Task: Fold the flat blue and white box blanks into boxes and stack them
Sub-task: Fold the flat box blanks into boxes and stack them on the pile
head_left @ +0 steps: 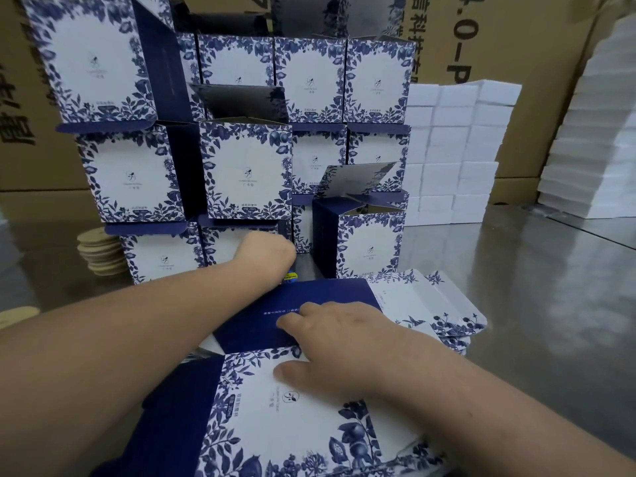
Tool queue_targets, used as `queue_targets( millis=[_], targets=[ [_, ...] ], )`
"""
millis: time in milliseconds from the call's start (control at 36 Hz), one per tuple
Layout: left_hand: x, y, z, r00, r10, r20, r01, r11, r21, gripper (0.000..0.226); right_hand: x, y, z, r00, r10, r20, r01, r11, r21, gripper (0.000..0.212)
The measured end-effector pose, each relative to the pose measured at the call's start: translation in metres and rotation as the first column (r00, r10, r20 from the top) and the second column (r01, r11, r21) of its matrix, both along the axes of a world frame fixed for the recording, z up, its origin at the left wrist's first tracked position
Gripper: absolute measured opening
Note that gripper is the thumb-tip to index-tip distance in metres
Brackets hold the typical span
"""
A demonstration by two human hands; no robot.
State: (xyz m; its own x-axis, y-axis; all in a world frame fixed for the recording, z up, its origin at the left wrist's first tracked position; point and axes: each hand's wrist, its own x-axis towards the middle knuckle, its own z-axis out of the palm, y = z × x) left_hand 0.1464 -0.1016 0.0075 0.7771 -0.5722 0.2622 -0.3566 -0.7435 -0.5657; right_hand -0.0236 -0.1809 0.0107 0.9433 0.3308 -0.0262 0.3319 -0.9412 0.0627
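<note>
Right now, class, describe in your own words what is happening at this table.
A person works through a pile of blanks. The right hand rests on the top one, fingers spread. The left hand reaches to the foot of the boxes, stacked several rows high; its fingers are hidden.

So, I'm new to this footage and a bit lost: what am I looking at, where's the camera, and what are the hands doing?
No machine here: a person works bare-handed, filmed by one wide-angle camera on their head, looking down. The right hand rests on the pile of flat blue and white floral cardboard blanks on the shiny metal table. The left hand reaches to the wall of folded blue and white boxes; whether it grips anything is hidden. White foam blocks and round tan discs stand beside.
</note>
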Motion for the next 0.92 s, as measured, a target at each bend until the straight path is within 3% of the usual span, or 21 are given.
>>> queue_targets(
  millis=[167,278,389,528,639,750,833,917],
  targets=[
    [0.003,-0.009,0.002,1.000,0.024,0.019,-0.024,1.000,0.008,0.025,0.000,0.000,-0.001,1.000,0.004,0.015,-0.004,1.000,0.000,0.052],
    [0.003,-0.008,-0.003,0.999,0.032,-0.015,-0.033,0.997,-0.074,0.019,0.000,0.000,-0.001,1.000,0.008,0.009,-0.008,1.000,-0.001,0.053],
    [-0.001,-0.004,-0.007,0.994,-0.102,0.029,0.106,0.970,-0.221,0.010,0.000,0.000,0.000,1.000,0.010,0.010,-0.010,1.000,0.001,0.053],
    [-0.011,-0.004,0.005,0.945,-0.267,0.186,0.316,0.893,-0.321,0.030,0.001,0.000,-0.001,1.000,0.011,0.018,-0.010,1.000,-0.003,0.053],
    [-0.009,-0.007,0.030,0.979,-0.168,0.113,0.203,0.816,-0.541,0.041,0.000,0.000,-0.001,1.000,0.011,0.021,-0.011,1.000,-0.004,0.053],
    [-0.003,-0.008,0.042,0.995,-0.097,-0.039,0.036,0.673,-0.738,0.044,0.000,0.000,-0.001,1.000,0.010,0.019,-0.010,1.000,-0.002,0.054],
    [0.001,-0.005,0.042,0.992,-0.086,-0.089,-0.023,0.579,-0.815,0.046,0.000,0.000,-0.001,1.000,0.013,0.023,-0.013,1.000,-0.001,0.053],
    [0.001,-0.003,0.039,0.980,-0.149,-0.129,-0.023,0.562,-0.827,0.050,0.000,0.000,-0.001,1.000,0.014,0.028,-0.014,1.000,0.004,0.053]
  ],
)
